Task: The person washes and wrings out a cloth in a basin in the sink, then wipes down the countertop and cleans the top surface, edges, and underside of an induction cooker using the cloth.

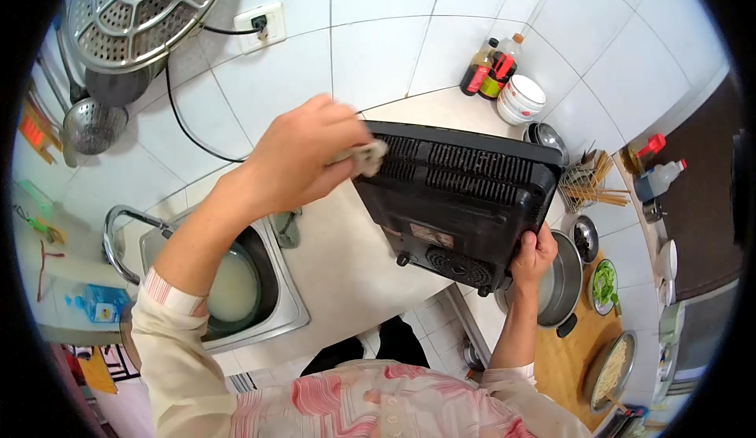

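A black appliance [472, 194] is held up and tilted above the counter, its underside with vent slots, a label and a round fan grille showing. The fingers of my right hand [533, 257] are wrapped round its lower right edge. At its upper left corner, my left hand [311, 155], slightly blurred, is closed on a crumpled light cloth [368, 158], which touches the vented edge.
On the left is a sink [295, 316] with a bowl of cloudy liquid [235, 287] and a faucet [118, 241]. Bottles [478, 68] stand at the back. To the right are a metal pan [565, 284], a plate of greens [604, 284], noodles [611, 371] and chopsticks [602, 186].
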The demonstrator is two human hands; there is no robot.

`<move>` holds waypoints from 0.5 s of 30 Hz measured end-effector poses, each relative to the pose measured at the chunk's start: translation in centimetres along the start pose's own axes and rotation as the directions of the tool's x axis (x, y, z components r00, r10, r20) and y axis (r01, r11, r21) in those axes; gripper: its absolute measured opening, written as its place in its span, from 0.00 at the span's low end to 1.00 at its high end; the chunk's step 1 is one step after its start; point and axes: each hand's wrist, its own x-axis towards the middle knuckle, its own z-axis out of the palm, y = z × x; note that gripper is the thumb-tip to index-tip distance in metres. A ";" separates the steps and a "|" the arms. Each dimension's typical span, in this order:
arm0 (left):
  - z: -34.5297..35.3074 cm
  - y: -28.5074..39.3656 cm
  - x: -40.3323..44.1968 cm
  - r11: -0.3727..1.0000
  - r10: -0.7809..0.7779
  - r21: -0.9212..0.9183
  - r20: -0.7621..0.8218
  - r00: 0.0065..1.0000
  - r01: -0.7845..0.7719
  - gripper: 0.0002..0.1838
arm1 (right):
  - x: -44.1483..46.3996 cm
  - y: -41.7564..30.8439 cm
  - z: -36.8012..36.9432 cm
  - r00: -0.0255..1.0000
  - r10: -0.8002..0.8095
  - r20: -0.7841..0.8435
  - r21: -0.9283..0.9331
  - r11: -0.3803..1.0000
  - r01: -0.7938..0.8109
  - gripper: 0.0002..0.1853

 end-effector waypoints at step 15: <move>2.0 -2.9 -5.4 0.982 -0.053 0.186 0.080 0.995 0.038 0.13 | -0.5 1.9 -0.8 0.999 0.046 -0.012 0.068 0.997 -0.045 0.22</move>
